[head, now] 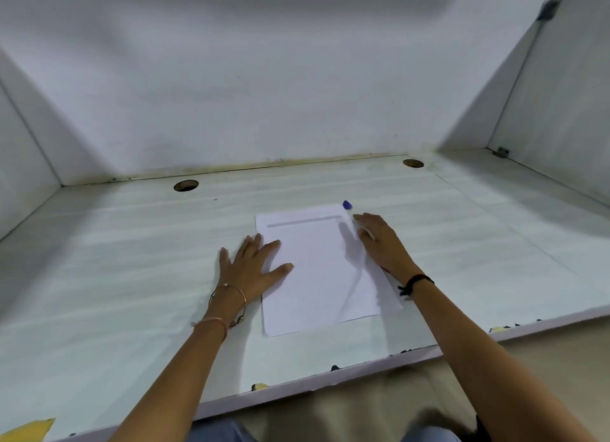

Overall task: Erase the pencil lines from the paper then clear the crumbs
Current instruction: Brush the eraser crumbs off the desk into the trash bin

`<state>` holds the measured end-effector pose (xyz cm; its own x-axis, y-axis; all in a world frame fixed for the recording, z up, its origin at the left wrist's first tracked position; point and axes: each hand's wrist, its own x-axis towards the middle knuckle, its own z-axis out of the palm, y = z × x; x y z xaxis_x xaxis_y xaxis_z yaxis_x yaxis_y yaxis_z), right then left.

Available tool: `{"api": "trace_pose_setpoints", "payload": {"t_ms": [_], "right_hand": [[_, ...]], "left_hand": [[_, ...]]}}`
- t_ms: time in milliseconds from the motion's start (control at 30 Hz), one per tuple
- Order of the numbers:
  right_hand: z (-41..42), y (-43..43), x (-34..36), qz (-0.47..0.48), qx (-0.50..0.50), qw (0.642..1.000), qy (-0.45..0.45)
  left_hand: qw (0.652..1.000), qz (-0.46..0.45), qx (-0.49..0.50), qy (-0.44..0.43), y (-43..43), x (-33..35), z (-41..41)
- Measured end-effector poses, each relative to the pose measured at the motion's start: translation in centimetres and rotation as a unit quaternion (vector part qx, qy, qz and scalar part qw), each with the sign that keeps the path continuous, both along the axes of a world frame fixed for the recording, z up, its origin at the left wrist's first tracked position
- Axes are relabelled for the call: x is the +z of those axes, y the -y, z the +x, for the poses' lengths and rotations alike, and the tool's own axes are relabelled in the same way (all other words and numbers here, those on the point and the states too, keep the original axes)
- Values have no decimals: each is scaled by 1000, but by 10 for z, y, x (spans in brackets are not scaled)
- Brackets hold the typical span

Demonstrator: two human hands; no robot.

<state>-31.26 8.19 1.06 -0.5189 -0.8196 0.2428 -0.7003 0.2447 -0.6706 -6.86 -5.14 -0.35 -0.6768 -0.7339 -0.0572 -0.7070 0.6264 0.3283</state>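
A white sheet of paper [323, 270] lies on the pale desk [132, 260], with a grey pencil band [303, 220] across its top. My left hand [251, 270] lies flat, fingers spread, on the sheet's left edge. My right hand [383, 246] rests palm down at the sheet's right edge. A thin white object [367, 233] shows under its fingers. A small blue piece [347, 205] sits just past the fingertips at the paper's top right corner. Whether the blue piece and the white object are one thing is unclear. No crumbs are visible.
The desk has two round cable holes [186, 185] [413, 163] near the back wall. White side panels [561, 95] close it in left and right. The chipped front edge [330, 372] runs just before my lap. A yellow scrap [29, 430] lies at the front left corner.
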Motion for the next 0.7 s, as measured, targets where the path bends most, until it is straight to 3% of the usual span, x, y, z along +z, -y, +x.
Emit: {"api": "trace_pose_setpoints", "payload": {"t_ms": [167, 300, 700], "right_hand": [[-22, 50, -1, 30, 1, 999, 21], [-32, 69, -6, 49, -24, 998, -38], [-5, -1, -4, -39, -92, 995, -11]], "left_hand": [[1000, -5, -1, 2, 3, -2, -1], [1000, -2, 1, -3, 3, -3, 0], [1000, 1, 2, 8, 2, -3, 0]]}}
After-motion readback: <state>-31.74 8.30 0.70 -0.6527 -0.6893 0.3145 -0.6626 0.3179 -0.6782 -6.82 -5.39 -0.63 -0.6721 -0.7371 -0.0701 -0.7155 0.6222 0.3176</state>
